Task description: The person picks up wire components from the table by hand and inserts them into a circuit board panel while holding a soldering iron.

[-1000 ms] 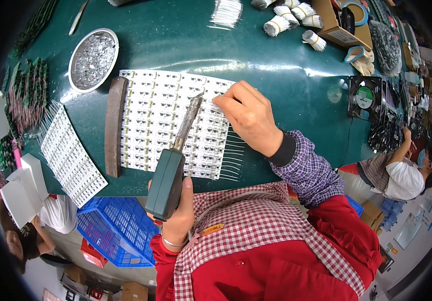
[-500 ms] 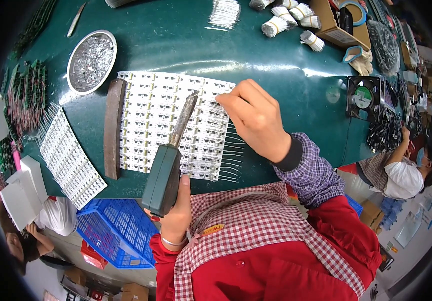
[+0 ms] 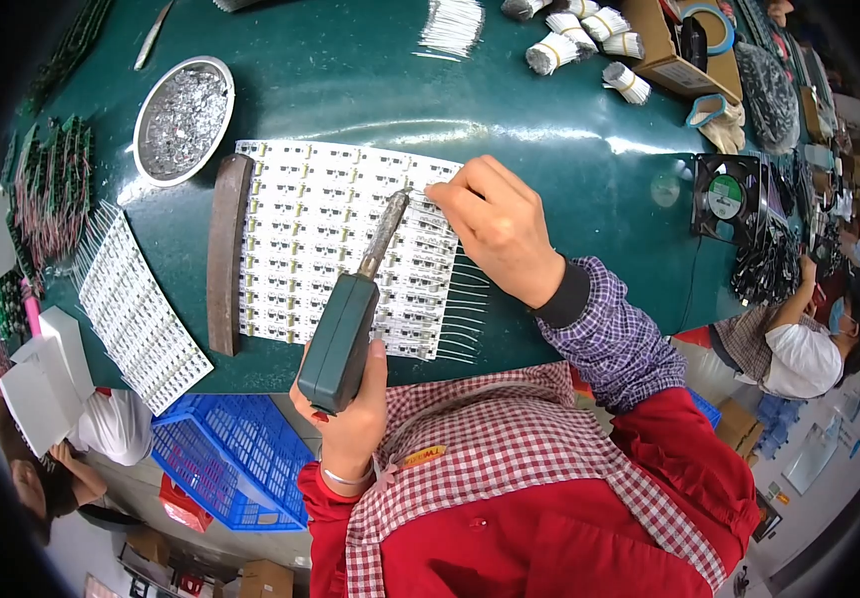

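Worktop (image 3: 589,204) and circuit sheet (image 3: 310,249) are overlapped by a soldering iron (image 3: 340,334) clasped in the left grip (image 3: 354,427). Right grip (image 3: 500,227) contents are hidden.

Soldering iron (image 3: 340,339) — green — slants over white panel (image 3: 325,234).

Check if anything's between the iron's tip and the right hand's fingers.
Nothing visible. The soldering iron, in the left hand, has its tip over the white board sheet, just left of the right hand. A fine wire there would be too small to tell. The dark bar lies along the sheet's left edge, out of the way.
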A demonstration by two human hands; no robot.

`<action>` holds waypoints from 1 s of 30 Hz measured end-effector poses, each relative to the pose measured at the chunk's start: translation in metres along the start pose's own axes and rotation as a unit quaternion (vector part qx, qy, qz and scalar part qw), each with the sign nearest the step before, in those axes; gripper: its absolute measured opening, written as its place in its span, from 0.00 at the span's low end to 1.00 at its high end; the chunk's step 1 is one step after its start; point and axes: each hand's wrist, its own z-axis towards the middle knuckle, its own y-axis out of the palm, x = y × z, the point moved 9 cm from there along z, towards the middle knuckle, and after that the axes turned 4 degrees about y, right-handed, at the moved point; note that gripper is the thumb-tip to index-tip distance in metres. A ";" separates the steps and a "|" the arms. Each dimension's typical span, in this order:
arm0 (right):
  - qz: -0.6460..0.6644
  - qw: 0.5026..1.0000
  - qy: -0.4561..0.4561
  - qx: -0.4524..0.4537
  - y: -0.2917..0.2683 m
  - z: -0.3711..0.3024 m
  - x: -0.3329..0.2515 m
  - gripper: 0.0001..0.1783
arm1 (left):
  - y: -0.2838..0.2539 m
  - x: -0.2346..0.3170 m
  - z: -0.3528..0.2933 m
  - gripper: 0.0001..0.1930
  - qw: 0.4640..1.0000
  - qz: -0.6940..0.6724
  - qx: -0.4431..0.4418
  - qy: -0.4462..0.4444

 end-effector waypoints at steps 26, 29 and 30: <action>-0.009 1.000 0.004 -0.004 -0.004 0.001 -0.004 0.10 | -0.006 0.004 -0.002 0.10 0.999 0.017 0.030 0.022; -0.033 0.999 0.011 0.014 -0.015 0.005 -0.009 0.11 | -0.006 -0.010 -0.006 0.10 0.999 0.017 0.013 -0.037; -0.036 0.999 0.009 0.021 -0.019 0.007 -0.011 0.11 | -0.006 -0.010 -0.006 0.10 0.999 0.002 0.022 -0.041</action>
